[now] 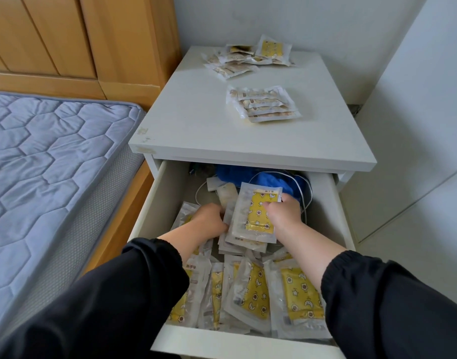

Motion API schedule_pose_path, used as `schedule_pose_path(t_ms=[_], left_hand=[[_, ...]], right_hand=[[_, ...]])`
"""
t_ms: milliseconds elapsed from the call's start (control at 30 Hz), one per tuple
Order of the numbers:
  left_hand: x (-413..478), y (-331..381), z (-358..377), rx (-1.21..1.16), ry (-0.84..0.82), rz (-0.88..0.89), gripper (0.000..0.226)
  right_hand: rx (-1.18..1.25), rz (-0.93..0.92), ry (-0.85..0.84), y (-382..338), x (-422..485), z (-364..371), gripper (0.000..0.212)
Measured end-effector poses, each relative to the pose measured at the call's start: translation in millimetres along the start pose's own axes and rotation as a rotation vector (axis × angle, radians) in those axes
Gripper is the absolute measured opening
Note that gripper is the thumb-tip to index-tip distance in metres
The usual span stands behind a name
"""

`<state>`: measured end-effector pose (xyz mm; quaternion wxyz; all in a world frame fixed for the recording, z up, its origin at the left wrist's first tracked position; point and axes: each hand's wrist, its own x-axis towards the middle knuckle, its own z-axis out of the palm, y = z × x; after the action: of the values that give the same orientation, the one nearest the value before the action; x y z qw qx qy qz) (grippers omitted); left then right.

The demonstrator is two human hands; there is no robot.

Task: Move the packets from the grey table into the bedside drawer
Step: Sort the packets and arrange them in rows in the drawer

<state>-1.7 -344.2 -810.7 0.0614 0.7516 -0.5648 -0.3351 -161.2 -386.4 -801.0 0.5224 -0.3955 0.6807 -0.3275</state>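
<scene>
- While you hold the stack of packets [253, 216] inside the drawer [155, 203], your right hand [284, 213] pinches its top edge and your left hand [209, 221] grips its left side, both clamped on it.
- Let go unevenly and the slick wrappers could fan out over the front packets [253, 296].
- Just behind, a white cable [310, 193] and blue cloth [271, 180] could snag a corner.
- On the counter [209, 120] a near pile [263, 104] and a far pile [248, 57] remain; the drawer looks crowded, so heaping more in may jam it.
</scene>
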Motion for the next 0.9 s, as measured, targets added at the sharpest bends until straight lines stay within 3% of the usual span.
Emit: schedule_pose_path(t_ms=[267, 467, 600, 767, 900], left_hand=[[3, -6, -1, 0.041, 0.053, -0.065, 0.023], [2, -3, 2, 0.131, -0.003, -0.089, 0.017], [2, -3, 4, 0.195, 0.003, -0.086, 0.026], [2, 1, 9, 0.224, 0.009, -0.081, 0.024], [-1, 4, 7, 0.293, 0.010, -0.055, 0.025]], right_hand=[[-0.186, -0.098, -0.069, 16, -1, 21, 0.010], [-0.619, -0.104, -0.063, 26, -5, 27, 0.049], [-0.708, -0.021, -0.019, 29, -10, 28, 0.066], [-0.881, 0.056, -0.140, 29, -13, 30, 0.042], [-0.999, 0.049, -0.281, 24, -15, 29, 0.039]])
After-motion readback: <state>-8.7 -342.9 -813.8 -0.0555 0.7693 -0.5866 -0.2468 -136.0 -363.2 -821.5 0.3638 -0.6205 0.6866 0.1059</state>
